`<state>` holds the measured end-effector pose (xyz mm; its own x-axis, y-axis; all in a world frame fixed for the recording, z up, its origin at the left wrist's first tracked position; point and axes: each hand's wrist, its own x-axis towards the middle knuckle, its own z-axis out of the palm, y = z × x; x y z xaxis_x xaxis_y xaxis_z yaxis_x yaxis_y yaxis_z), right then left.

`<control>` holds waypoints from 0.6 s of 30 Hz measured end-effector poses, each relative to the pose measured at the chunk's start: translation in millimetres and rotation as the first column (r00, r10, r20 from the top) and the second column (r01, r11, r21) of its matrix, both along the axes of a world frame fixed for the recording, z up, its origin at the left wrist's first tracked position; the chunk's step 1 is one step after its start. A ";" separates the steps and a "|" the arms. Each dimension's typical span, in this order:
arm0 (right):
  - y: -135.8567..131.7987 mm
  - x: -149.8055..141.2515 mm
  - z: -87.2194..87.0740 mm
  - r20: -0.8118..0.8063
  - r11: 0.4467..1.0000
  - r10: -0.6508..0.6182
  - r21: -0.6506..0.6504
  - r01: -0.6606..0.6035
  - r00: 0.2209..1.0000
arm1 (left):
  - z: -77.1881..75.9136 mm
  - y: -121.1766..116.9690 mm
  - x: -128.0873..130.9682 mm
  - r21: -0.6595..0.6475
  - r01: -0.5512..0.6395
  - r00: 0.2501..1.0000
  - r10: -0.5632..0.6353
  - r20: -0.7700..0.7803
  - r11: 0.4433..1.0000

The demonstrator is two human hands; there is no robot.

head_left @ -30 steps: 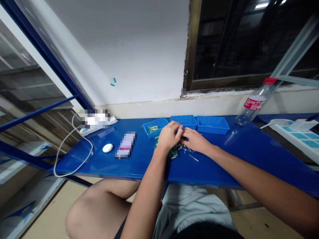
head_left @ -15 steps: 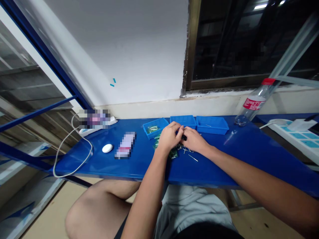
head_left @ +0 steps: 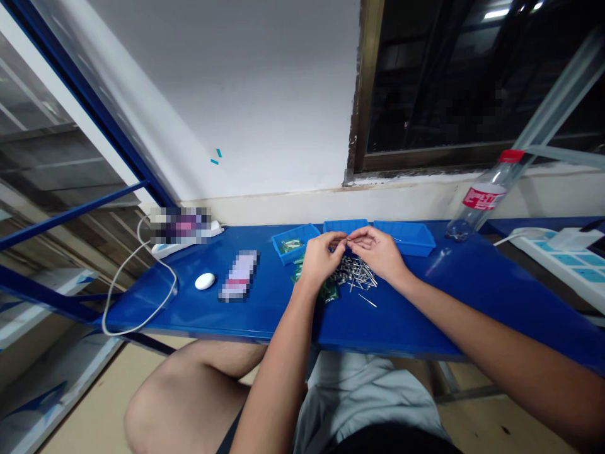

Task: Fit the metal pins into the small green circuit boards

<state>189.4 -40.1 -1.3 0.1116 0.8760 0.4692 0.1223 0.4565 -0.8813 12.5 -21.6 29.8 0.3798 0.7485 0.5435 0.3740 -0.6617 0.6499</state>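
My left hand and my right hand meet fingertip to fingertip above the blue table. Both are pinched on a small thin part that I cannot make out. Below the right hand lies a heap of small metal-legged components. A green circuit board lies partly under my left wrist. Three shallow blue trays stand just behind the hands: the left tray holds green boards, the middle tray is partly hidden by my fingers, and the right tray looks almost bare.
A clear plastic bottle with a red cap leans at the back right. A white power strip lies at the far right. On the left are a white oval object, a blurred box and a white cable.
My right hand has lifted off the component heap and risen toward the trays, uncovering the heap. Both hands now pinch together higher up. My left hand has barely moved.
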 end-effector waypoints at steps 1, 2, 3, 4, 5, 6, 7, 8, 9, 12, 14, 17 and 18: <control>-0.3 0.5 0.3 0.036 1.000 -0.013 0.003 0.013 0.999 | -1.3 1.0 0.3 -0.026 0.015 1.000 -0.014 0.021 1.000; -0.8 1.3 0.5 0.087 0.999 -0.034 0.013 0.033 0.996 | -3.0 2.1 0.6 -0.053 0.031 0.999 -0.029 0.045 0.998; -1.4 2.1 0.8 0.147 0.998 -0.061 0.031 0.057 0.987 | -4.9 3.3 0.9 -0.080 0.048 0.996 -0.042 0.073 0.996; -2.3 2.8 1.2 0.209 0.995 -0.089 0.057 0.079 0.974 | -7.0 4.4 1.3 -0.104 0.066 0.993 -0.055 0.103 0.992; -3.4 3.4 1.9 0.265 0.991 -0.118 0.089 0.098 0.957 | -9.0 5.5 1.6 -0.124 0.087 0.989 -0.070 0.133 0.988; -4.7 3.6 2.9 0.311 0.986 -0.145 0.124 0.112 0.939 | -10.7 6.3 1.9 -0.141 0.108 0.983 -0.085 0.163 0.984; -6.1 3.6 4.1 0.346 0.980 -0.168 0.156 0.120 0.923 | -11.9 6.8 2.1 -0.154 0.128 0.977 -0.097 0.191 0.980; -7.4 3.3 5.6 0.369 0.976 -0.184 0.181 0.123 0.911 | -12.5 6.9 2.2 -0.167 0.142 0.971 -0.105 0.215 0.976; -8.6 2.8 7.0 0.384 0.972 -0.194 0.199 0.124 0.903 | -12.5 6.6 2.2 -0.178 0.147 0.967 -0.104 0.233 0.973; -10.8 1.2 10.6 0.390 0.971 -0.192 0.209 0.117 0.900 | -8.1 3.3 1.0 -0.199 0.099 0.977 -0.057 0.207 0.975; -10.7 1.1 11.3 0.370 0.975 -0.179 0.190 0.114 0.912 | -3.6 0.6 -0.5 -0.191 0.060 0.995 -0.043 0.091 0.980; -9.4 2.6 10.6 0.342 0.981 -0.156 0.164 0.105 0.927 | 0.3 -1.2 -2.4 -0.181 0.056 0.998 -0.062 -0.030 0.982; -8.9 3.5 10.1 0.342 0.982 -0.149 0.161 0.098 0.928 | 0.2 -0.9 -2.7 -0.184 0.061 0.997 -0.069 -0.037 0.981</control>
